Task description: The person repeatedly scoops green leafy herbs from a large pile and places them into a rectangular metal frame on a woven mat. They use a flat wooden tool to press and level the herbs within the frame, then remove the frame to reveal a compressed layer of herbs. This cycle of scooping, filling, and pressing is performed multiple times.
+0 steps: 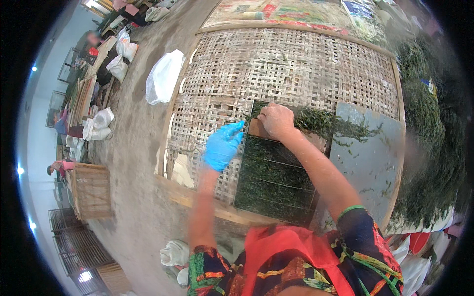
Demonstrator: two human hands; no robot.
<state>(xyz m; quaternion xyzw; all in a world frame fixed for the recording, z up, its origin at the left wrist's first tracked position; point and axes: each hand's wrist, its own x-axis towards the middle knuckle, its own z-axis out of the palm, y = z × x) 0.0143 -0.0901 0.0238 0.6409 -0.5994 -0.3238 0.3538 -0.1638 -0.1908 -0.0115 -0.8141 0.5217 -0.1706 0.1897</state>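
Observation:
My left hand [223, 145], in a blue glove, is beside the left edge of a dark rectangular frame [274, 181]. Its fingers are apart with nothing between them. Thin crosswise lines divide the frame, and shredded dark green seaweed-like matter fills its nearer sections. Over the frame's far part is my bare right hand [277, 121], its fingers curled down at a flat brown wooden piece [257, 128]. Whether they grip it is hidden. Loose green strands [314, 122] lie right of this hand and trail onto a grey sheet [364, 162].
A woven bamboo mat [289, 66] with a wooden rim lies underneath. At right rises a large heap of green strands [426, 155]. White plastic [164, 77] lies on the concrete floor [137, 148]. Sacks [102, 124], a wooden crate [92, 190] and other people are at left.

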